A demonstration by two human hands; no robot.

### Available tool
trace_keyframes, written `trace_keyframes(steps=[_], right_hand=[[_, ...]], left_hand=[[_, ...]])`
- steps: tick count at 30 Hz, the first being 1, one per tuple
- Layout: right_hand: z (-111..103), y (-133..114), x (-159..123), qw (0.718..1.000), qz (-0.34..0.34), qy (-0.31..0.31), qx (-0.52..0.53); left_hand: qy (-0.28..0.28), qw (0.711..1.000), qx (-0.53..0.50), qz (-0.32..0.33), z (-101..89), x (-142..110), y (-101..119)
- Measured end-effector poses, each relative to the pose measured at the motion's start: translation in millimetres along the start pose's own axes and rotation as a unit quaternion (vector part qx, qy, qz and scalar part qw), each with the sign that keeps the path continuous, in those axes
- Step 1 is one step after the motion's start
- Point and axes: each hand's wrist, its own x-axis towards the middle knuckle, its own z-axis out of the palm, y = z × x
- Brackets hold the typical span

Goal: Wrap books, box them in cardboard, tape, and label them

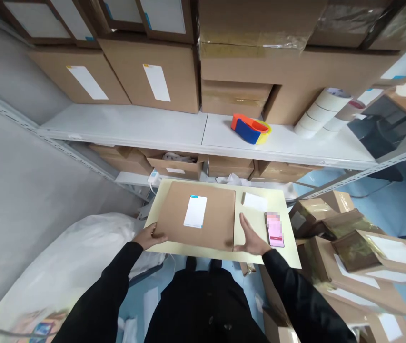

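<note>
A flat brown cardboard box point(213, 226) with a white label point(195, 211) lies on a pale yellow tabletop point(284, 259). My left hand point(150, 237) is at the box's near left corner, thumb and fingers bent around that corner. At the right side, my right hand point(252, 239) is open, fingers spread and pointing away from me, its thumb close to the near right corner. Whether that thumb touches the cardboard I cannot tell. Right of the box are a white stack of paper or cards point(255, 201) and a phone point(274, 229) with a pink screen.
Behind the table, a white shelf point(134, 125) holds large cartons point(153, 76), tape rolls point(322, 112) and an orange, blue and yellow tape-like ring point(251, 128). Taped parcels point(377, 255) are piled on the right. A big white plastic bag point(92, 257) bulges at left.
</note>
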Motion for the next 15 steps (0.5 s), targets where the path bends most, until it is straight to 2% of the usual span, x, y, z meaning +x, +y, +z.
trace_keyframes(steps=[1,3,5,7,9,11,15], right_hand=[[25.0,10.1,-11.5,0.998,0.043,-0.019,0.028],[64.5,19.2,-19.7,0.993,0.092,-0.005,0.077],[89.6,16.7,-13.9,0.988,0.081,0.048,0.123],[102.2,10.0,-4.0,0.979,0.054,0.11,0.161],[103.9,4.7,2.1,0.969,0.049,0.153,0.186],[95.8,1.7,2.0,0.964,0.058,0.163,0.202],[57.6,-7.5,-4.8,0.961,0.061,0.156,0.218]], left_hand=[[-0.005,1.0,-0.012,0.004,0.5,-2.3,-4.5],[0.002,0.999,-0.028,0.018,2.8,-3.6,-12.9],[0.023,0.999,-0.04,0.024,6.6,-1.7,-20.3],[0.047,0.997,-0.052,0.029,10.5,1.6,-26.3],[0.064,0.995,-0.068,0.04,12.7,4.1,-30.0],[0.07,0.992,-0.081,0.062,11.8,5.0,-30.0],[0.109,0.984,-0.079,0.115,3.6,2.0,-14.2]])
